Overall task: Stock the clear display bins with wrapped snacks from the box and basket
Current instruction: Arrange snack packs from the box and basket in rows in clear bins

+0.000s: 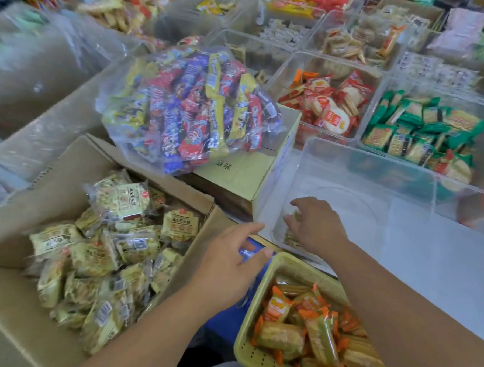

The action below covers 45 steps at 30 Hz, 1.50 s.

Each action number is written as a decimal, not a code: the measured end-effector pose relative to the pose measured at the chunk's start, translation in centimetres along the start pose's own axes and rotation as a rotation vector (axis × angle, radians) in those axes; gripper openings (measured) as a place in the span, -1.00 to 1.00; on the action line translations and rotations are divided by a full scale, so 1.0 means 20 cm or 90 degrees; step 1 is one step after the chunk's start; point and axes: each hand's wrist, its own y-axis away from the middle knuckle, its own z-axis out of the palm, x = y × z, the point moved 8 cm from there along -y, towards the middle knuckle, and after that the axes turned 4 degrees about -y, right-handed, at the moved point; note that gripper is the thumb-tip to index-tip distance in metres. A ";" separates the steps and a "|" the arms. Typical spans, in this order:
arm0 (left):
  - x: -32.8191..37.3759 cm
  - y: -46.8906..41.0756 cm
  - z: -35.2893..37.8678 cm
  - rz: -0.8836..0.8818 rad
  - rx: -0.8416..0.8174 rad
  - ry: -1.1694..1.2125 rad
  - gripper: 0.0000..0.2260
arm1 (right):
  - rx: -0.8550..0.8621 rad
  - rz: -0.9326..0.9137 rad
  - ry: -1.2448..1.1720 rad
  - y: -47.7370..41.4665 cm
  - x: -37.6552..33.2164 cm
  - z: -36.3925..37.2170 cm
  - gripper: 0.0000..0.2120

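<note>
Right hand (316, 225) in clear bin (374, 170), fingers bent over yellow packet (290, 237) at near corner. We cannot tell gripping or letting go. Left hand (228, 264) released, bare — box (53, 187) at 9 o'clock, basket (284, 261) at 6. We advise laying packets flat, corner outward.

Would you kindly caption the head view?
Right hand reaches into a clear bin; left hand open between box and basket.

Right hand (317, 225) in the clear bin (375, 173), touching wrapped snacks (292, 237) — left hand (229, 264) hovers, fingers relaxed, between box (20, 312) and basket (285, 263)
</note>
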 end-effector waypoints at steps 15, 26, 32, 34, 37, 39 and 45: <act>-1.06 0.37 -1.31 -0.347 0.070 -0.493 -0.30 | -0.091 -0.383 0.162 0.53 -1.38 0.41 -0.47; -1.22 0.18 -1.16 -0.374 -0.084 -0.463 -0.32 | -0.076 -0.272 0.286 0.50 -1.34 0.48 -0.46; -1.25 0.22 -1.26 -0.281 -0.039 -0.376 -0.48 | -0.145 -0.219 0.313 0.49 -1.39 0.49 -0.41; -1.24 0.28 -1.31 -0.225 0.000 -0.336 -0.49 | -0.192 -0.228 0.239 0.50 -1.48 0.52 -0.48; -1.21 0.38 -1.38 -0.146 0.092 -0.249 -0.46 | -0.316 -0.300 0.128 0.59 -1.69 0.67 -0.49; -1.19 0.43 -1.40 -0.099 0.147 -0.195 -0.45 | -0.365 -0.339 0.149 0.63 -1.77 0.77 -0.42; -1.16 0.55 -1.41 -0.073 0.275 -0.106 -0.47 | -0.424 -0.535 0.397 0.71 -1.77 0.93 -0.15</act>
